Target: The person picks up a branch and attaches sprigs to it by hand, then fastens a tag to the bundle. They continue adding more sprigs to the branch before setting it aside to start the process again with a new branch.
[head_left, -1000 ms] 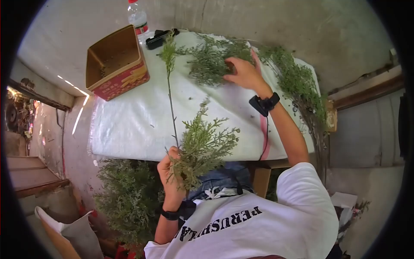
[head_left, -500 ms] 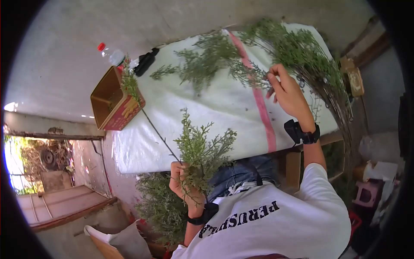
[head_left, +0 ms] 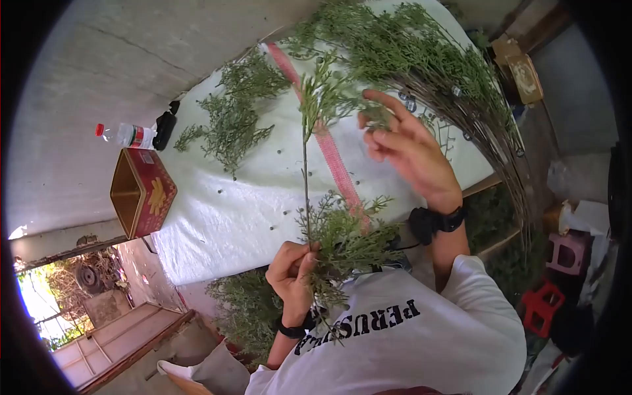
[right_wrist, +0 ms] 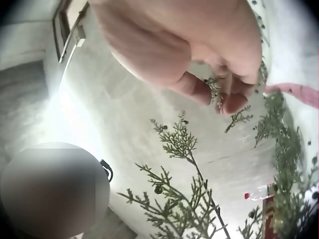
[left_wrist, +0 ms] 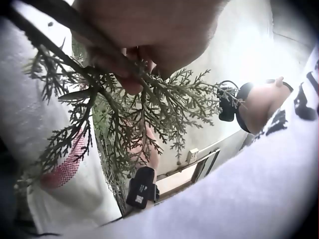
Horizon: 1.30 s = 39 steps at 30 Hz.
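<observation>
My left hand [head_left: 289, 276] pinches the bare stem of an evergreen branch [head_left: 305, 178] low down, near the table's front edge. The branch stands upright, with a leafy tip [head_left: 322, 99] at its top and bushy side shoots [left_wrist: 164, 99] around the hand. To the right of that tip is my right hand [head_left: 418, 155], raised over the sheet. Between its thumb and fingers it pinches a small green sprig [right_wrist: 214, 88]. Loose evergreen sprigs [head_left: 237, 112] lie on the white sheet [head_left: 224, 230], left of its pink stripe [head_left: 339, 171].
A large bundle of evergreen branches [head_left: 408, 46] covers the back right, stems hanging past the edge. At the left are a red box [head_left: 158, 191], a water bottle [head_left: 125, 135] and a black object [head_left: 164, 128]. More greenery [head_left: 243, 316] stands below the table; red and pink stools [head_left: 543, 306] are at right.
The right hand left the loose pile, moved right with a sprig, and is now beside the held branch's tip. The left hand keeps its hold; the branch is turned more upright. The head view has shifted.
</observation>
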Tool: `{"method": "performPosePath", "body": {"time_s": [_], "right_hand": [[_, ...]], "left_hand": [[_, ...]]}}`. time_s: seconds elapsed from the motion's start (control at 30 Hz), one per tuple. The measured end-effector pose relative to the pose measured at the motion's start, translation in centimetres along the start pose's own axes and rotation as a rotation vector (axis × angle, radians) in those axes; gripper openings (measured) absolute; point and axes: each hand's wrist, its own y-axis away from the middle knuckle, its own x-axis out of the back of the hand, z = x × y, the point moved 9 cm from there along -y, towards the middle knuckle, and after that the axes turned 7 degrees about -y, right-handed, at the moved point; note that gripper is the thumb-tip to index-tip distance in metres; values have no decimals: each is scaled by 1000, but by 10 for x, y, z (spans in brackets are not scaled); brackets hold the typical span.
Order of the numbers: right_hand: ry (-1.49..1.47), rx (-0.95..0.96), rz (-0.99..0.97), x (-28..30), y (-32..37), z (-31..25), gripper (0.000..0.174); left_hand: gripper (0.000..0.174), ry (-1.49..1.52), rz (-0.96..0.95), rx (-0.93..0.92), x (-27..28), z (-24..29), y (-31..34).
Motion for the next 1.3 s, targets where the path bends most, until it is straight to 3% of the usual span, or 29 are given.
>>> {"method": "performPosePath", "body": {"time_s": [0.13, 0.23, 0.27, 0.37, 0.53, 0.67, 0.77, 0.8, 0.9, 0.93, 1.03, 1.2, 1.3], "right_hand": [[-210, -2, -35, -15, 4, 19, 45], [1026, -79, 48, -12, 13, 41, 39], [1024, -93, 33, -14, 16, 48, 39], [1513, 234, 83, -27, 21, 33, 31], [1537, 322, 23, -34, 20, 24, 24], [1632, 229, 39, -26, 16, 31, 25], [1610, 348, 173, -38, 18, 15, 29], [1618, 328, 153, -40, 19, 19, 29], [1574, 344, 403, -30, 15, 5, 36], [1591, 347, 393, -28, 12, 4, 36], [1376, 213, 219, -16, -2, 19, 41], [1506, 225, 232, -30, -20, 20, 44], [1611, -4, 236, -37, -26, 37, 45]], "left_hand": [[3, 99, 12, 0, 6, -1, -8], [3, 140, -9, 39, 29, -18, -8], [3, 159, -43, 60, 33, -25, -5], [4, 274, -53, 23, 40, -38, -5], [3, 333, 2, -13, 32, -35, -5], [5, 328, -67, 12, 25, -26, -9], [7, 290, -124, -35, 22, -16, -20], [8, 270, -154, -47, 20, -13, -18], [8, 166, -151, -44, 20, -10, -23], [9, 114, -158, -59, 18, -8, -25], [9, 71, -185, -106, 18, -1, -29], [9, 50, -153, -185, 26, 3, -32], [8, 90, -125, -153, 30, -3, -32]]}}
